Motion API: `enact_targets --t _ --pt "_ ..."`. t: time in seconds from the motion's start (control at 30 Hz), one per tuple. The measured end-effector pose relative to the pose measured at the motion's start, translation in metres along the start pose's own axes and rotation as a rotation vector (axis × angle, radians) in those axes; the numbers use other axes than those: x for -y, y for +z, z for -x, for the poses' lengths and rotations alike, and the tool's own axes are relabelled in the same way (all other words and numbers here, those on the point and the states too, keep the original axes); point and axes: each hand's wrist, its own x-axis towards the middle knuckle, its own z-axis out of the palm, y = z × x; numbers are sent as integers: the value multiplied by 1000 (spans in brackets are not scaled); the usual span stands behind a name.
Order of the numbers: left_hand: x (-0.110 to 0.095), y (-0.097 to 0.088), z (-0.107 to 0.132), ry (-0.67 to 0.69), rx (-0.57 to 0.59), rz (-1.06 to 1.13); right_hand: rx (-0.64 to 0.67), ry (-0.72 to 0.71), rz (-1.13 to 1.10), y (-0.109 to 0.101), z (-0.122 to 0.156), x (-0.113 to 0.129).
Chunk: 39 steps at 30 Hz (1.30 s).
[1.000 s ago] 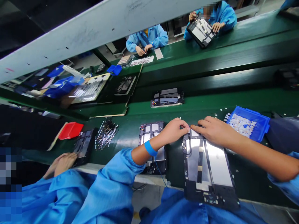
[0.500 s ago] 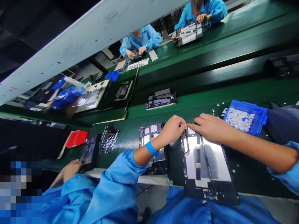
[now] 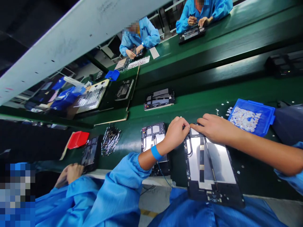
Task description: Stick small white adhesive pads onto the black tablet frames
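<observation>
An opened tablet chassis [image 3: 210, 167] with silvery plates lies in front of me on the green bench. My left hand [image 3: 175, 132], with a blue wristband, is pinched at the chassis's far left corner. My right hand [image 3: 213, 128] rests on the same far edge, its fingertips meeting those of the left. Whatever the fingers pinch is too small to make out. A second, smaller chassis [image 3: 152, 138] lies just to the left, partly under my left forearm.
A blue tray [image 3: 266, 110] of small white pieces sits at the right, with white scraps scattered around it. A pile of thin metal parts [image 3: 110, 140] and a red tray [image 3: 78, 139] lie left. Another device [image 3: 159, 98] rests on the belt. A neighbour's hands [image 3: 68, 173] work at left; two people sit opposite.
My hands have stayed together at the chassis's far edge. The view has shifted slightly, and the person at the top right has laid their device flat on the bench.
</observation>
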Motion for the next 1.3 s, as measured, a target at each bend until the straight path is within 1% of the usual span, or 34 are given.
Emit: enact_targets --t 0.07,0.13,0.33,0.43,0.57,0.87,0.93,1.07,1.13,1.17,1.2,1.23,1.27,1.3 --pt "2 2 -1 -30 -23 14 10 1 -2 0 0 0" --pt "4 3 -4 -90 -36 58 14 0 0 0 0 0" --pt "9 11 -10 -307 13 385 5 -7 -1 2 2 -1" --pt "7 15 -12 -356 11 474 -4 -11 -4 2 3 -2" --pt "7 16 -13 -325 5 502 -14 -12 -3 3 4 -1" --pt "12 18 -13 -272 -9 462 -16 -19 -20 2 6 -1" --pt "14 18 -13 -236 -14 430 -21 -24 -9 4 5 -1" --pt "13 14 -14 -156 -63 301 -25 -14 -1 5 1 -4" --pt "10 10 -2 -132 -105 255 -59 7 -34 0 4 -5" --pt "9 7 9 -136 -130 251 -97 47 -60 -5 10 -4" --pt "9 5 23 -154 -144 263 -143 122 -89 -10 18 -1" --pt "9 2 41 -182 -139 284 -182 233 -115 -16 30 4" --pt "9 1 60 -212 -99 309 -204 363 -144 -21 43 11" --pt "9 1 80 -229 -25 331 -186 505 -176 -26 59 19"
